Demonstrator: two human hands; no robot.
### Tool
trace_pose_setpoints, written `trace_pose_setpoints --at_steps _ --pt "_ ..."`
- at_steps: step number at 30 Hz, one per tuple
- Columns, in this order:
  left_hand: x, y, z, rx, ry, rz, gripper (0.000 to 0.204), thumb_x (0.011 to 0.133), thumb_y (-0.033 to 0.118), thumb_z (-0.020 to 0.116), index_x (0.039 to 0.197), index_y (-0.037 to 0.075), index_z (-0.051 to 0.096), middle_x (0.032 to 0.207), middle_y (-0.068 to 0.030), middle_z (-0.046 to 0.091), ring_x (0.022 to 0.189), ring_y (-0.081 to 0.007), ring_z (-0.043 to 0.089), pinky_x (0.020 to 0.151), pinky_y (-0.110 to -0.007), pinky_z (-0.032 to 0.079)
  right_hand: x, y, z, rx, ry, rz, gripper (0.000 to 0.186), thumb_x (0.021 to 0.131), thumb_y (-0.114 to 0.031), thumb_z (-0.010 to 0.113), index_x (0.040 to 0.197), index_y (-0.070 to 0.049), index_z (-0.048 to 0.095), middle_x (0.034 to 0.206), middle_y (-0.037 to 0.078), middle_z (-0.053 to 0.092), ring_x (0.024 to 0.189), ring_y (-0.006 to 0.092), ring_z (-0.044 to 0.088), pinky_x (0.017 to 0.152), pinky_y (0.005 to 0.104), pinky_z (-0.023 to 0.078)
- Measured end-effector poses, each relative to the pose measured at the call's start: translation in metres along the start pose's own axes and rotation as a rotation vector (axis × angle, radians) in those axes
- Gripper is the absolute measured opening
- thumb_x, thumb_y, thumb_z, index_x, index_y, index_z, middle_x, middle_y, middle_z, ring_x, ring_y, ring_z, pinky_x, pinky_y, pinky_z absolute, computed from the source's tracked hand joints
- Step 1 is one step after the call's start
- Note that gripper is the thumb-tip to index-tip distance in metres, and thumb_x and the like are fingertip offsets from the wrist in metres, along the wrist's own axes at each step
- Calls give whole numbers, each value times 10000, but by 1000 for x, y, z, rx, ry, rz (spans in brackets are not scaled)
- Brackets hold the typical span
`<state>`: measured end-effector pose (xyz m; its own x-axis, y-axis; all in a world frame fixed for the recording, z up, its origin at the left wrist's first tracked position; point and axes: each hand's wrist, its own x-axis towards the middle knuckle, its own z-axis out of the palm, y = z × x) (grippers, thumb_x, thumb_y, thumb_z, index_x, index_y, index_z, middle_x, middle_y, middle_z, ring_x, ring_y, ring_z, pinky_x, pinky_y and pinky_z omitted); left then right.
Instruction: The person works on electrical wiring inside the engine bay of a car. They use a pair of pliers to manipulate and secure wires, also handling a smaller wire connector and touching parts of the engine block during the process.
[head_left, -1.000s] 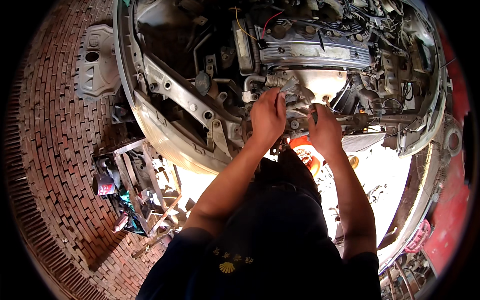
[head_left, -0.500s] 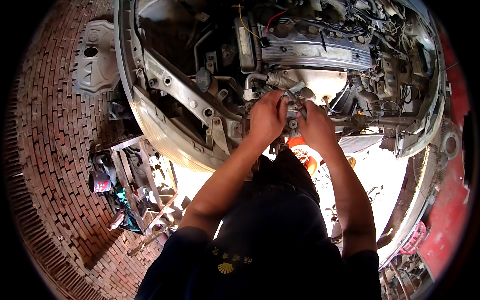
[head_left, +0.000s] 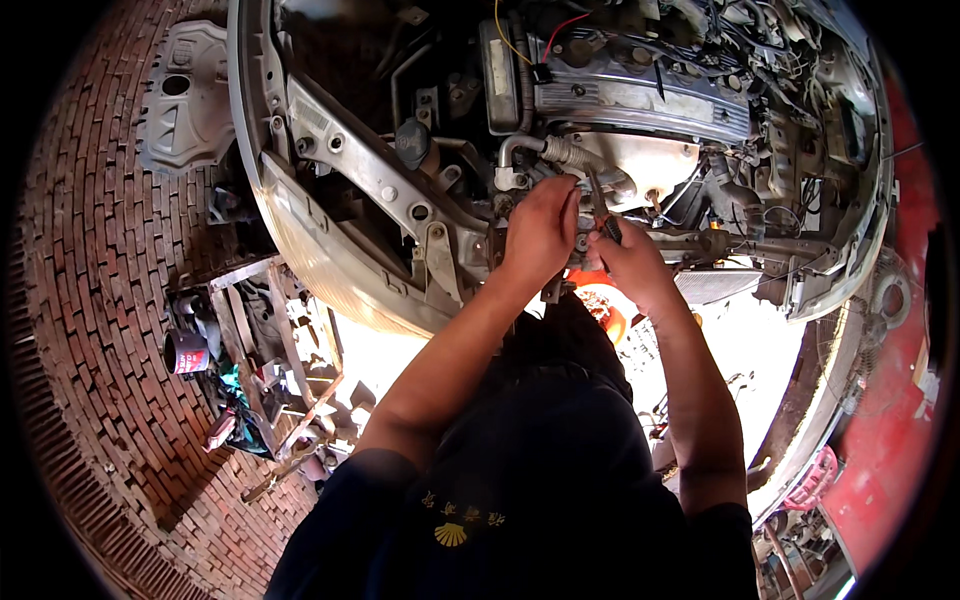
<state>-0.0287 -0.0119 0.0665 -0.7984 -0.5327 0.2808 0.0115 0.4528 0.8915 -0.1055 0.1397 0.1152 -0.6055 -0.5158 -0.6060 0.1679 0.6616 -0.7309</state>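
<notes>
My left hand (head_left: 540,230) is closed at the front of the engine, fingertips by a metal pipe with a corrugated section (head_left: 565,155); what it grips is hidden. Just right of it, my right hand (head_left: 630,265) is closed on a hand tool (head_left: 610,222) with a dark handle and long metal part pointing up, probably pliers, toward that pipe. Behind them are a pale metal shield (head_left: 655,160) and a silver engine cover (head_left: 640,105). The slanted metal front frame (head_left: 350,165) of the car body lies to my left.
A brick floor (head_left: 100,250) at left holds a grey molded panel (head_left: 185,120) and a cluttered wooden rack (head_left: 240,330) with a dark can (head_left: 185,352). An orange bucket (head_left: 620,310) sits below my hands. A red surface (head_left: 880,420) and pink basket (head_left: 810,480) are at right.
My right hand has moved slightly left, and more of the tool now shows, turned more upright. My left hand stays by the pipe. The view has shifted a little.
</notes>
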Motion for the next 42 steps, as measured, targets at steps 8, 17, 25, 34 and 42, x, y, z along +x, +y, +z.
trace_pose_setpoints --at_steps 8,17,25,34,42 --pt "-2 -1 -7 19 -40 -5 133 934 -4 636 1063 7 665 893 -209 628 840 -448 635 727 -499 527 6 -8 22 -539 337 -328 418 993 -161 616 1314 77 493 1265 305 574 1179 502 550 1010 548 457" --pt "-6 -5 -7 40 -71 21 226 858 -25 644 1079 17 668 902 -188 616 849 -430 632 742 -505 525 9 -3 21 -745 303 -341 451 941 -125 666 1293 95 490 1245 303 591 1163 481 584 975 562 476" --pt "-5 -4 -5 13 -61 46 215 895 -45 630 1104 -9 671 868 -203 601 807 -422 617 703 -481 510 24 15 26 -545 395 -278 262 999 -217 645 1066 25 572 1003 264 667 989 476 641 856 530 493" --pt "-6 -6 -5 2 -33 49 182 911 -15 648 1091 -24 675 888 -206 625 797 -423 636 708 -471 525 31 6 22 -440 351 -193 311 948 -267 706 1008 35 662 854 275 700 808 460 692 706 463 534" --pt "-1 -2 -7 -32 -69 -33 146 923 38 679 1062 -5 690 866 -171 644 743 -352 650 670 -421 517 23 11 15 -264 182 -134 343 948 -280 690 1092 23 617 973 286 708 957 467 689 835 513 537"
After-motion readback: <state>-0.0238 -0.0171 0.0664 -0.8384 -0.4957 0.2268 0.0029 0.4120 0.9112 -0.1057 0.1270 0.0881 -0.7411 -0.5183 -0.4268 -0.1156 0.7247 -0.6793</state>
